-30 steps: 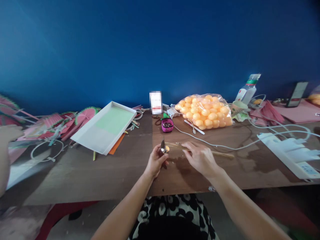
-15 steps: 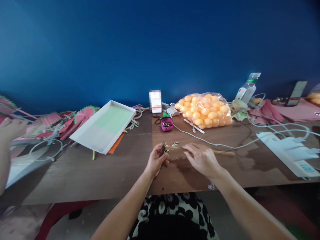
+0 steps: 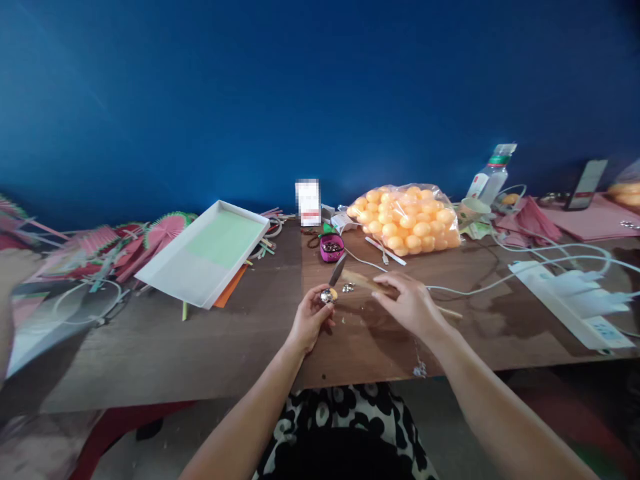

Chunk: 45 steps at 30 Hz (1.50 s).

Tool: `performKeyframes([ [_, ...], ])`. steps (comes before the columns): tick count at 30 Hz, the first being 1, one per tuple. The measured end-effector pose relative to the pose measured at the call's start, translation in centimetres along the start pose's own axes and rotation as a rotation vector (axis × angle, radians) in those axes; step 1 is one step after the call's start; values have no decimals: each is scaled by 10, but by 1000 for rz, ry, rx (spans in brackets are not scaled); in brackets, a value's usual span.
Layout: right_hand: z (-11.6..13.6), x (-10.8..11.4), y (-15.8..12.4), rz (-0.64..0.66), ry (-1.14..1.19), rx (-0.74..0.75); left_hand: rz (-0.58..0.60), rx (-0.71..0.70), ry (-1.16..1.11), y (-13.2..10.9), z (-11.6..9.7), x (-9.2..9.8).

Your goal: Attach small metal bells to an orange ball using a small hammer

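Note:
My left hand (image 3: pixel 311 319) is closed around a small round ball (image 3: pixel 328 295), shiny silver with an orange patch, near the table's front. My right hand (image 3: pixel 411 301) grips the wooden handle of a hammer (image 3: pixel 367 281), its dark head raised just above the ball and apart from it. A little cluster of shiny metal pieces (image 3: pixel 349 287) lies on the wood beside the ball. Behind them stands a small purple container (image 3: pixel 331 249) holding small shiny pieces.
A clear bag of orange balls (image 3: pixel 410 220) sits at the back. To the left lie a white tray (image 3: pixel 175 285) and pink paper fans (image 3: pixel 167 233); another person's blurred arm (image 3: pixel 13 287) is at the edge. A power strip (image 3: pixel 560 300) and cables occupy the right.
The hammer head has lifted off the ball in my left hand, and the handle now tilts upward. My right hand has risen slightly; the ball shows more fully.

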State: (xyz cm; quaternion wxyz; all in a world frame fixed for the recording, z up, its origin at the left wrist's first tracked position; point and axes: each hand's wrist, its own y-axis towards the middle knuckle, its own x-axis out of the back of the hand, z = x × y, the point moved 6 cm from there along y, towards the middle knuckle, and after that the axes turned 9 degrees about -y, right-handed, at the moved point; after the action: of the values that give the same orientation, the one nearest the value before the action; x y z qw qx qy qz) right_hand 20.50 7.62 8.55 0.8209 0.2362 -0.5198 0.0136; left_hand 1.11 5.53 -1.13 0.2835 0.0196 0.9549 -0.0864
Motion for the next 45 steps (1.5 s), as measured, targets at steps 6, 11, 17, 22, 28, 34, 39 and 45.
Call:
performKeyframes([
  [6, -71, -23, 18, 147, -241, -372, -9, 41, 11, -1, -2, -1],
  [11, -86, -38, 23, 170, -364, -365, -25, 36, -8, -1, -4, -2],
  [17, -37, -43, 24, -13, -259, -10, -29, 65, 17, -1, -3, -3],
  [22, -13, -74, 26, 165, -52, 82, -51, 39, -13, -2, -7, -5],
  [28, -19, -82, 32, 144, 55, -5, -22, 23, -29, -1, -5, -4],
  [34, -13, -74, 26, 166, 477, -253, -44, 44, -69, -2, -6, -5],
  [39, 17, -74, 14, 317, 817, -286, -30, 81, -73, -2, -6, -6],
  [45, 38, -77, 8, 373, 1021, -317, 15, 24, -98, -2, -6, -6],
])
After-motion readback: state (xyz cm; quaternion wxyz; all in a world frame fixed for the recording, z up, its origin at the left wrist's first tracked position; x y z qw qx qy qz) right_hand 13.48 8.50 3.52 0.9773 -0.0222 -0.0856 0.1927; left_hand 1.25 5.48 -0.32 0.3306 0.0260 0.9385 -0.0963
